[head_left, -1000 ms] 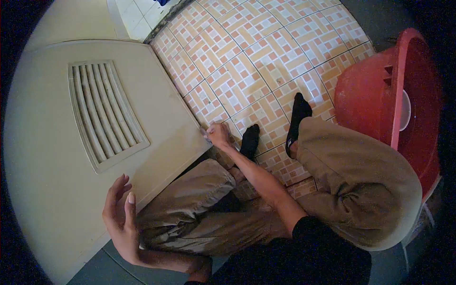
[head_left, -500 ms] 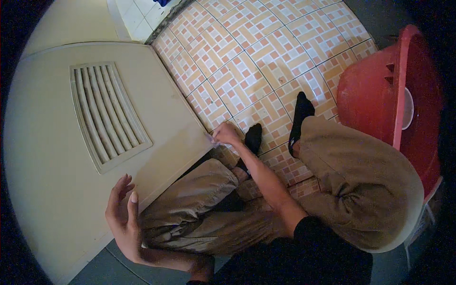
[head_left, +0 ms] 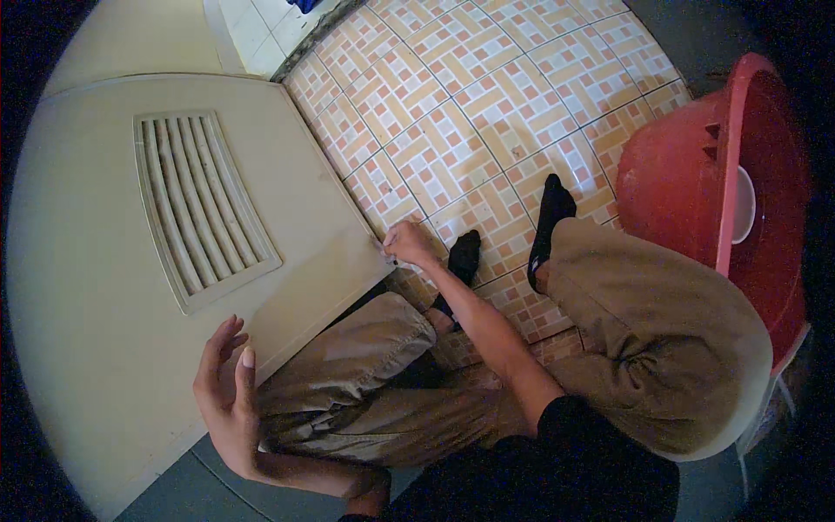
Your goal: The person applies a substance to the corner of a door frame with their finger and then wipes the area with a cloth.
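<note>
A cream door (head_left: 78, 261) with a slatted vent (head_left: 202, 209) fills the left side. By the door's lower corner, my right hand (head_left: 407, 244) is closed on a small pale piece (head_left: 387, 254) that looks like thin cloth or tissue. That piece touches the door's edge; most of it is hidden by the fingers. My left hand (head_left: 228, 404) is beside the door's near edge, its fingers bent and apart from the thumb, with nothing in it. Whether it touches the door, I cannot tell.
A big red tub (head_left: 665, 165) stands at the right with a white round thing (head_left: 744, 205) inside. My legs in brown trousers (head_left: 644, 322) and black-socked feet (head_left: 553, 207) rest on the patterned tile floor (head_left: 461, 104). Grey tiles (head_left: 204, 487) lie at the near left.
My right hand has shifted very slightly left along the door's corner, and less of the pale piece shows now. My left hand stays nearly where it was.
</note>
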Demonstrator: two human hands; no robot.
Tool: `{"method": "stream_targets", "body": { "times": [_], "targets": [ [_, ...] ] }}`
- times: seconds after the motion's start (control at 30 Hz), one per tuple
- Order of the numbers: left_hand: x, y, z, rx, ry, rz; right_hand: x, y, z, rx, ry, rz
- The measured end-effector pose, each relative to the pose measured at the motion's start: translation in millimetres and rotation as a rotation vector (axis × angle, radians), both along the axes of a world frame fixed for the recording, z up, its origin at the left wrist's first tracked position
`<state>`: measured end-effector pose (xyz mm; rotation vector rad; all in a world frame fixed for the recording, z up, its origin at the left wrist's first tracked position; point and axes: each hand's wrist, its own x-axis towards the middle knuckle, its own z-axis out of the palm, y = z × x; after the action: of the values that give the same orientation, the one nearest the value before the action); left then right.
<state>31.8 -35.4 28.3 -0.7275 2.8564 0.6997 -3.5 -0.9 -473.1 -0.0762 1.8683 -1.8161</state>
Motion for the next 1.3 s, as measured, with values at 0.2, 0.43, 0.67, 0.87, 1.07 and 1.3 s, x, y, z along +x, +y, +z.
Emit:
{"method": "stream_targets", "body": {
  "times": [0.2, 0.43, 0.67, 0.87, 1.07, 1.3],
  "targets": [
    [-1.3, 0.4, -1.2, 0.025, 0.014, -0.012, 3.0, -3.3, -2.9, -0.005, -0.051, -0.124],
    [-0.1, 2.0, -3.6, 0.076, 0.023, 0.02, -1.3, -8.4, -8.7, 0.1, -0.068, -0.052],
    [2.8, -1.8, 1.5, 0.024, -0.01, 0.029, -12.9, -11.5, 9.6, 0.061, -0.06, 0.032],
    [-2.2, 1.9, -0.5, 0.033, -0.012, 0.005, -7.1, -8.8, -1.2, 0.034, 0.019, -0.087],
    [-0.1, -0.3, 1.3, 0.045, -0.012, 0.01, -10.7, -2.6, 6.0, 0.017, 0.036, 0.014],
    [0.8, -2.3, -1.5, 0.056, 0.003, -0.026, -26.6, -13.1, 11.7, 0.059, 0.036, -0.065]
  ]
}}
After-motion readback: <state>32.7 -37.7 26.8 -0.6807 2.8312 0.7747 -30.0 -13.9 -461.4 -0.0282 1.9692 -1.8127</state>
